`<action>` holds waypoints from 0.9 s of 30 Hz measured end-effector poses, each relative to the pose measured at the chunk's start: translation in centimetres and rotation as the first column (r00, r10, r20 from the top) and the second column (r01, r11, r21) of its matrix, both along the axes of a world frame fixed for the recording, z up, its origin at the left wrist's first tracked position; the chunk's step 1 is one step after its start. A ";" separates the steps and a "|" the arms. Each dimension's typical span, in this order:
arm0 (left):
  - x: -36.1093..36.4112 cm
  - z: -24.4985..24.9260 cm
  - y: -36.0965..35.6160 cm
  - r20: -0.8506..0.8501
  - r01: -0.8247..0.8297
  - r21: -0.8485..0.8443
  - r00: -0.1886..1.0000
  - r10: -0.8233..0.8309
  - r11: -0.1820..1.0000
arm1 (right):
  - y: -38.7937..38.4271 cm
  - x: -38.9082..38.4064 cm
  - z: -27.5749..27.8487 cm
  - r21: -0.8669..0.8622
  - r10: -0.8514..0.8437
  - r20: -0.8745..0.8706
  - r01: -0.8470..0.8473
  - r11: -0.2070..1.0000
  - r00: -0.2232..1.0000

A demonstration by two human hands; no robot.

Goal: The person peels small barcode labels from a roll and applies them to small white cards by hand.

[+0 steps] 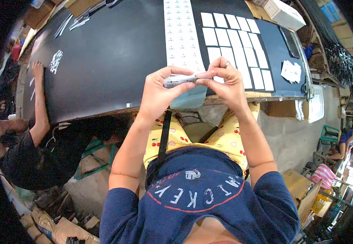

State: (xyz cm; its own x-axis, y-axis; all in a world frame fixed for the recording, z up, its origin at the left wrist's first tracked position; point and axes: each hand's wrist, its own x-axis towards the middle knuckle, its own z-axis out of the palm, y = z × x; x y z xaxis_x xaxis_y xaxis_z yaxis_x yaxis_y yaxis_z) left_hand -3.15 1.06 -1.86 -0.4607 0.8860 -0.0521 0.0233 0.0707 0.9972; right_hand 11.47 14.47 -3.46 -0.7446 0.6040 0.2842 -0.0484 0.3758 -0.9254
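My left hand [159,90] and my right hand [230,86] meet above the table's front edge, fingers pinched. Between them is a white printed label strip [176,81] with small text and a barcode. Thumb and forefinger of each hand press on it, the right at its right end. Just beyond my hands, a long white sheet of printed labels [180,32] runs away across the black table. A pale translucent backing sheet [190,99] hangs over the edge below my hands. Whether the held strip is still joined to the sheet is hidden.
White blank cards [224,37] lie in rows on a black board at right, beside a stack of white labels [291,72]. At left, a co-worker's arm [40,97] rests on the table near a small pile of labels [56,61]. A white box [284,14] stands back right.
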 end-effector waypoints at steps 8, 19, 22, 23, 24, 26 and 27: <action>-1.0 -0.1 0.8 0.117 0.041 0.067 0.992 -0.049 0.997 | 0.7 -1.1 -0.1 0.146 -0.005 -0.077 0.016 0.989 0.997; -1.4 -0.5 1.0 0.107 0.017 0.012 0.994 -0.018 1.000 | 0.4 -1.3 -0.3 -0.142 -0.031 -0.029 0.027 0.989 0.999; -1.5 -0.5 1.1 0.108 0.019 0.014 0.994 -0.020 1.000 | 0.3 -1.5 -0.4 -0.144 -0.040 -0.030 0.035 0.989 0.999; -1.5 -0.4 1.1 0.107 0.020 0.024 0.994 -0.022 1.000 | 0.4 -1.4 -0.5 -0.146 -0.039 -0.030 0.034 0.989 0.999; -1.6 -0.5 1.1 0.107 0.019 0.023 0.994 -0.021 1.000 | 0.4 -1.4 -0.6 -0.126 -0.040 -0.030 0.036 0.991 0.999; -1.5 -0.8 1.2 0.157 0.022 0.046 0.987 -0.029 0.999 | 0.4 -1.4 -0.7 -0.106 -0.041 -0.031 0.037 0.994 0.999; -1.5 -0.8 1.2 0.157 0.021 0.046 0.987 -0.028 0.999 | 0.4 -1.4 -0.7 -0.112 -0.046 -0.033 0.042 0.993 0.998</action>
State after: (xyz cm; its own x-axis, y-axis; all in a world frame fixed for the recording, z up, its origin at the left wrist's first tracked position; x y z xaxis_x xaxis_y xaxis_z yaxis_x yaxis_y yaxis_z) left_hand -4.67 2.29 -2.65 -0.4277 0.9001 -0.0826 -0.1326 0.0279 0.9908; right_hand 10.06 14.83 -4.11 -0.7074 0.6652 0.2391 -0.0680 0.2727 -0.9597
